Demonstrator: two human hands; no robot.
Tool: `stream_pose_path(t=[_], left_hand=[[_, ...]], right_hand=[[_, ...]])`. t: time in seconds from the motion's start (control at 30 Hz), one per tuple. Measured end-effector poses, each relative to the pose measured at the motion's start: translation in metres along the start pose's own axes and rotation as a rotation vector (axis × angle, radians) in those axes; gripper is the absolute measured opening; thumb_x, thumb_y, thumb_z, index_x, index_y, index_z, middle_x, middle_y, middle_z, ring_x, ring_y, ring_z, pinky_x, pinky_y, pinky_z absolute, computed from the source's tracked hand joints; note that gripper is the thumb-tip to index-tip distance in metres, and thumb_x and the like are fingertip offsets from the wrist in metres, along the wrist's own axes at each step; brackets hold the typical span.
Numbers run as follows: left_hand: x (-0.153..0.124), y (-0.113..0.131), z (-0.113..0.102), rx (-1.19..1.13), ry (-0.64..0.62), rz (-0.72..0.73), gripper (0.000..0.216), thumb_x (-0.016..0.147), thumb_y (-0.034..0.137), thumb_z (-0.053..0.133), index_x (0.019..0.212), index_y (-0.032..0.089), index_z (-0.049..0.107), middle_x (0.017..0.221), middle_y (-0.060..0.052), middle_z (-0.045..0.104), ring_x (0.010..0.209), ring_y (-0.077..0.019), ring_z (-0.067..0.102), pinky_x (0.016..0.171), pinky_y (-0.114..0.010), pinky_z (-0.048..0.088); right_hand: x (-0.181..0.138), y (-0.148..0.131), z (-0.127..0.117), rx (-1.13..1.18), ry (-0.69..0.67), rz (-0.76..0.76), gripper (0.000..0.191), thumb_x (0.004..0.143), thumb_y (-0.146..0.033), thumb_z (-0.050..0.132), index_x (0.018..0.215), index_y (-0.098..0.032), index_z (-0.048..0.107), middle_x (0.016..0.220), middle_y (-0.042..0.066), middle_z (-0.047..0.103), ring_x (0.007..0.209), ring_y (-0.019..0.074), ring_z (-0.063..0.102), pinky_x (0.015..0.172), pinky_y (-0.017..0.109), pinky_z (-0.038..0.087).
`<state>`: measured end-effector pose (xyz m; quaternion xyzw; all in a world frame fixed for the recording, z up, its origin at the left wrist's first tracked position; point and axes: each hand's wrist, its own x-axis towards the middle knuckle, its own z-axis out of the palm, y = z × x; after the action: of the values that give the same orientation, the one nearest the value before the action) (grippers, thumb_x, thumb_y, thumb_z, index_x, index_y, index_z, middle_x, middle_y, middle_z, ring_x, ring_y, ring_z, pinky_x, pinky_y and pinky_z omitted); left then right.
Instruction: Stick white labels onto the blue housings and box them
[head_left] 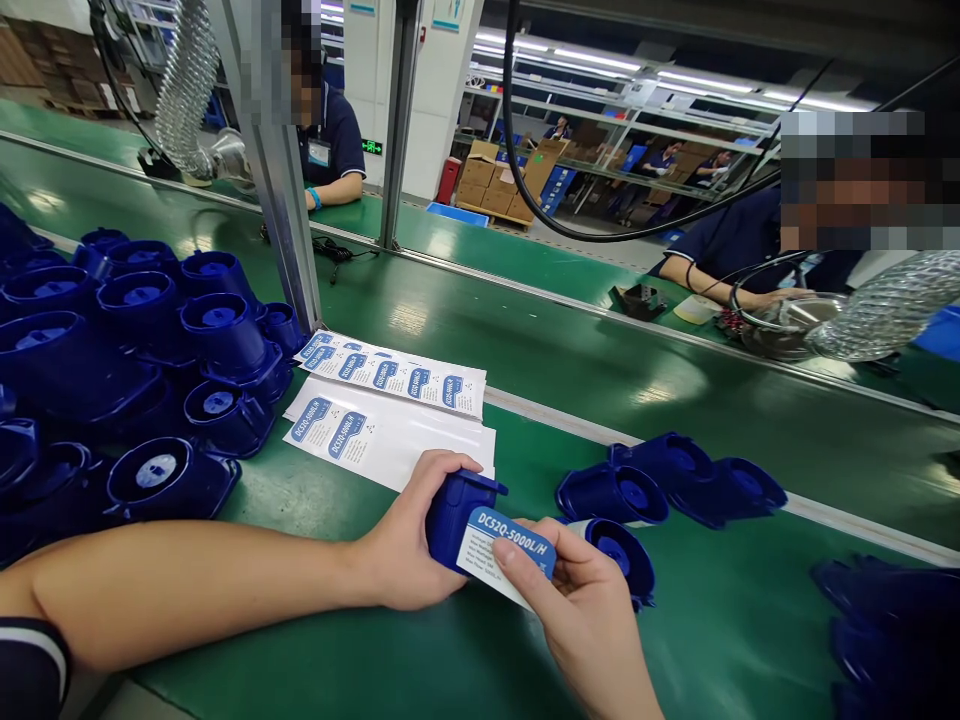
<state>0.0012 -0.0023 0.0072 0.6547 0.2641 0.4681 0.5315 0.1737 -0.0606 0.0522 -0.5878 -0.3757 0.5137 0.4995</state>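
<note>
My left hand (409, 545) is wrapped round a dark blue plastic housing (448, 520) above the green bench. Between the thumb and fingers of my right hand (581, 600) is a blue and white label (487, 550) printed "DC52Q-5000L/H". The label's left edge overlaps the side of the housing; whether it sticks there I cannot tell. Just behind my hands lie label sheets (401, 455), the nearer one with two labels at its left end and bare backing beside them. Past my right hand another blue housing (634, 565) lies on its side, partly hidden by my fingers.
Many blue housings (217, 330) are heaped at the left. A few more housings (675, 465) lie at the right, others at the far right edge. A metal post (281, 190) rises behind the sheets. Co-workers (337, 140) sit across the green conveyor (450, 310).
</note>
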Motion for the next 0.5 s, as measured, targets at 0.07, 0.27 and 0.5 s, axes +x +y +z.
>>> stream_pose_path(t=[0.07,0.27,0.5], left_hand=[[-0.0001,-0.0008,-0.0001,0.006,-0.002,0.009,0.084,0.065,-0.001,0.073,0.14,0.028,0.048,0.137,-0.009,0.051,0.126,-0.0322,0.058,0.114,-0.052,0.048],[0.0,-0.0016,-0.0001,0.028,-0.007,0.013,0.083,0.066,0.0,0.074,0.14,0.028,0.048,0.135,-0.009,0.05,0.125,-0.0316,0.058,0.113,-0.051,0.048],[-0.0001,-0.0015,-0.0002,0.027,-0.011,0.019,0.083,0.066,0.001,0.074,0.14,0.029,0.048,0.135,-0.009,0.051,0.125,-0.0318,0.058,0.112,-0.051,0.049]], right_hand=[[0.0004,0.0004,-0.0006,-0.008,-0.003,0.001,0.04,0.073,-0.051,0.096,0.069,-0.019,0.072,0.077,0.003,0.073,0.071,0.0181,0.064,0.066,0.026,0.055],[0.001,0.0012,-0.0014,-0.031,-0.009,0.006,0.042,0.071,-0.052,0.097,0.068,-0.019,0.071,0.078,0.003,0.073,0.071,0.0176,0.065,0.065,0.025,0.055],[0.0012,0.0017,-0.0015,-0.05,-0.003,0.004,0.042,0.072,-0.053,0.097,0.068,-0.019,0.072,0.078,0.003,0.073,0.071,0.0187,0.066,0.065,0.026,0.056]])
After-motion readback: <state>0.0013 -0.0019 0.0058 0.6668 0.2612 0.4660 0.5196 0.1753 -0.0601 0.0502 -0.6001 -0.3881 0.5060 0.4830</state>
